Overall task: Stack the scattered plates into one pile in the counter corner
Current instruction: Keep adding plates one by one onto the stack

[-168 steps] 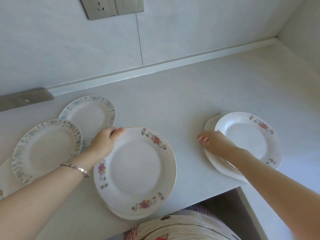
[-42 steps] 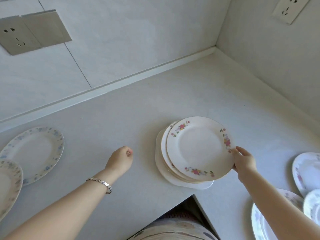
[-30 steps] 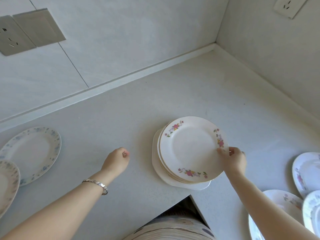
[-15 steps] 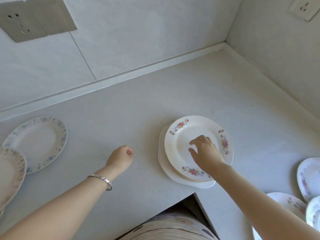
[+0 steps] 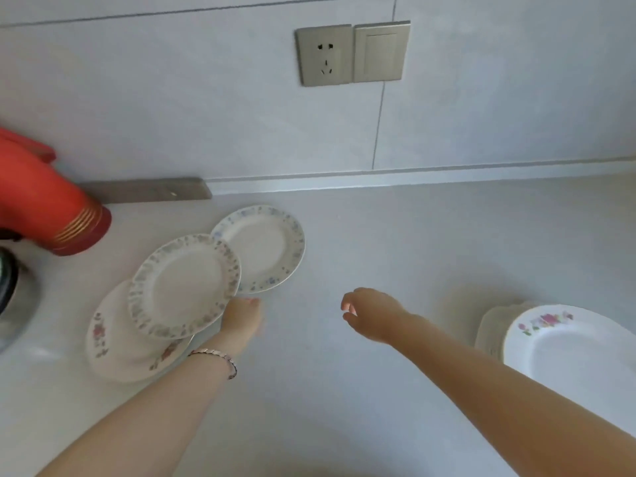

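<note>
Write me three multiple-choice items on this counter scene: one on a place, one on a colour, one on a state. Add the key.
1. The pile of plates topped by a rose pattern stands:
A) at the far right
B) against the back wall
C) at the far left

2. The big object at the far left is:
A) green
B) red
C) black

3. The right hand:
A) grips a plate
B) presses on the pile
C) holds nothing

Key:
1 A, it sits at the view's right edge.
2 B, its body is plainly red, with gold stripes.
3 C, its fingers are loosely curled over the counter, around nothing.
</note>
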